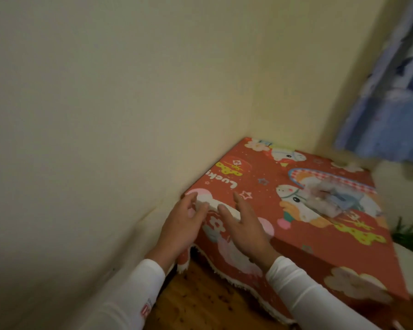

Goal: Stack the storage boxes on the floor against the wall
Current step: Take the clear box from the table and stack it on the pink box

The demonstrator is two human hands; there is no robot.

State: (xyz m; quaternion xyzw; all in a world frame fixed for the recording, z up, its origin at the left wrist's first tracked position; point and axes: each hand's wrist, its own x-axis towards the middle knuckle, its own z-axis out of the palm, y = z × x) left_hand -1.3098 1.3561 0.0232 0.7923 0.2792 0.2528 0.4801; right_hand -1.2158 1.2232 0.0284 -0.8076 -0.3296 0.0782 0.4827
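Note:
A large red storage box (262,184) printed with cartoon animals, stars and flowers sits in the corner, its far and left sides close to the cream walls. A clear handle (329,198) is on its top. Both my hands are at the box's near left corner. My left hand (181,225) lies against the left side of that corner with its fingers spread over the top edge. My right hand (246,229) rests flat over the front top edge, fingers apart. Neither hand closes around anything. White sleeves cover both arms. The box's underside is hidden.
The cream wall (105,115) runs along the left and meets a second wall behind the box. Wooden floor (200,298) shows below the box's front. A blue curtain (386,103) hangs at the upper right, with a green plant (408,234) beneath it.

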